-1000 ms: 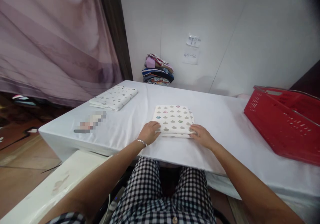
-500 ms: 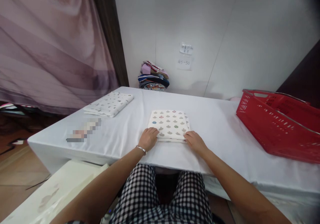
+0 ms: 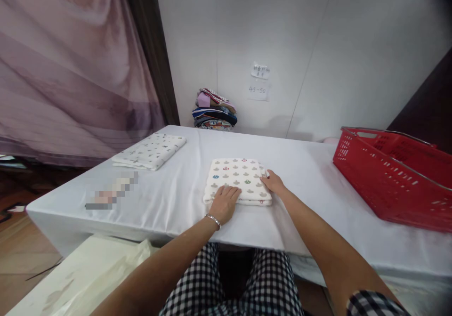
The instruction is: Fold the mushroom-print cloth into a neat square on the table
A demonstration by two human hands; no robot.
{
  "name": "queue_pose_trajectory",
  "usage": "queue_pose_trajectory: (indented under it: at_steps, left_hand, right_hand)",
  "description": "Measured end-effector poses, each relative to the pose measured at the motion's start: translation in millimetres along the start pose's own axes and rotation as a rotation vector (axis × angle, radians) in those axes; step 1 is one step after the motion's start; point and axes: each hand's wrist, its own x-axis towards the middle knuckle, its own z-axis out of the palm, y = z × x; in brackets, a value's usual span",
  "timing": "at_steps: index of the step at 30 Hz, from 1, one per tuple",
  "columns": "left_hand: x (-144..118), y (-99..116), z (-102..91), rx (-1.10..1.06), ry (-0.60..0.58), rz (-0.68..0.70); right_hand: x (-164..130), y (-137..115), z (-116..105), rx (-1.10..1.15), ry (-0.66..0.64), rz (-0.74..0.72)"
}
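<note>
A folded white cloth with grey, red, blue and green prints lies flat on the white-covered table in front of me. My left hand rests on its near edge, fingers stretched out flat over the top layer. At the right side of the cloth, my right hand pinches the edge of the fabric between thumb and fingers. Another folded white cloth with small dark prints lies at the table's left, apart from both hands.
A red plastic basket stands on the right of the table. Several folded fabrics are stacked by the wall beyond the far edge. A pixelated item lies at the left, and a pale surface sits below the table's left front.
My left hand has slid from the near left corner onto the cloth's top. My right hand has moved from the near right corner up along the right side and grips the fabric there.
</note>
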Motion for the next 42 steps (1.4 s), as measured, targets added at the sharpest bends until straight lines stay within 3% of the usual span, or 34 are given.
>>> queue_pose_trajectory:
  at_steps: [4,7,9,11,13,15,18,21,23,29,32,34,38,42]
  left_hand:
    - [3,-17,3.0,0.086,0.014,0.094]
    - [2,-57,-12.4,0.15,0.032,0.108]
    - [3,-90,-31.4,0.231,0.025,-0.017]
    - [5,-117,-52.0,0.317,0.071,-0.258]
    - [8,-125,-67.2,0.333,0.126,-0.364]
    - [9,-113,-72.0,0.282,0.175,-0.316]
    - [3,-71,-60.7,0.169,0.186,-0.151]
    - [-6,-36,-44.1,0.163,0.135,-0.05]
    - [-9,-26,-37.5,0.188,0.079,-0.061]
    - [-2,-25,-33.7,0.248,-0.025,-0.159]
    - [4,-26,-36.7,0.271,-0.035,-0.176]
    - [5,-28,-41.4,0.269,0.02,-0.176]
    - [-9,-36,-46.4,0.302,0.204,-0.05]
    - [-31,-39,-36.5,0.344,0.186,0.123]
  right_hand:
    - [-3,4,10,0.184,0.02,0.048]
    - [-39,2,29,0.409,0.095,0.006]
    - [-75,-1,47,0.581,0.04,-0.063]
    - [-107,-4,59,0.7,-0.063,-0.156]
    - [-122,-3,61,0.719,-0.062,-0.248]
    - [-117,1,50,0.636,0.066,-0.329]
    - [-85,10,26,0.409,0.248,-0.468]
    - [-51,15,12,0.17,0.269,-0.564]
    - [-36,16,13,0.022,0.238,-0.605]
    - [-13,10,21,-0.256,0.161,-0.701]
    - [-10,2,11,-0.309,0.161,-0.749]
    - [-14,-3,1,-0.297,0.224,-0.797]
    - [-38,-1,-4,-0.294,0.345,-0.896]
    - [-60,15,12,-0.325,0.242,-0.952]
